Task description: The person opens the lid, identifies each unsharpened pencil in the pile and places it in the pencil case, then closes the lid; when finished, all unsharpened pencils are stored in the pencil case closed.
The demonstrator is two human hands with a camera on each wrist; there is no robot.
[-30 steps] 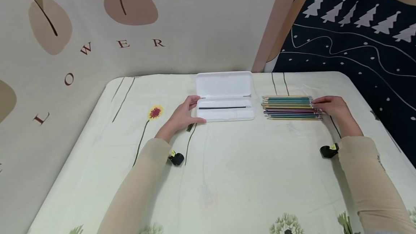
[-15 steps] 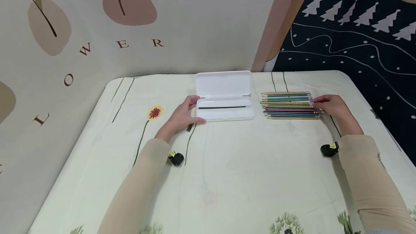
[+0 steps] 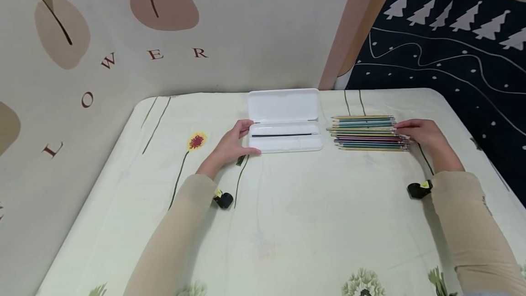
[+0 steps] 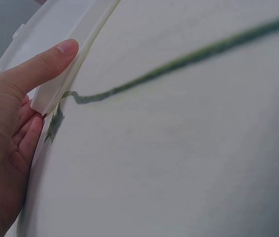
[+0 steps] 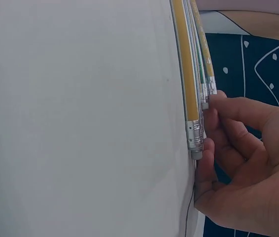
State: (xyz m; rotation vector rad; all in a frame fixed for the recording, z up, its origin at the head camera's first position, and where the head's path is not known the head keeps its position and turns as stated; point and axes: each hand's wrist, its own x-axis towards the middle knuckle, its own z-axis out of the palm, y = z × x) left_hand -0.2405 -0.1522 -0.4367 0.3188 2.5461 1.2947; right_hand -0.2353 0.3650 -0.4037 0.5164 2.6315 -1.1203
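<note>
A white hinged pencil case (image 3: 283, 106) lies with its lid back and one dark pencil (image 3: 283, 135) in its tray. My left hand (image 3: 230, 146) holds the case's left end; in the left wrist view the thumb (image 4: 55, 58) lies over the near edge and the other fingers are at the side. To the right, several pencils (image 3: 365, 141) lie side by side, eraser ends toward my right hand (image 3: 423, 136). That hand pinches the eraser end of a yellow pencil (image 5: 204, 49), which slants above the others in the right wrist view.
A light flower-print cloth (image 3: 304, 214) covers the table. Behind it hangs a pale printed cloth (image 3: 263, 35), and at the right a dark cloth with white trees (image 3: 444, 58). Black wrist devices (image 3: 223, 200) sit under both cuffs.
Several pencils at the back of the row have shifted away from me and spread apart. A yellow pencil now sticks out further left at a slight slant. My left hand has stayed on the case.
</note>
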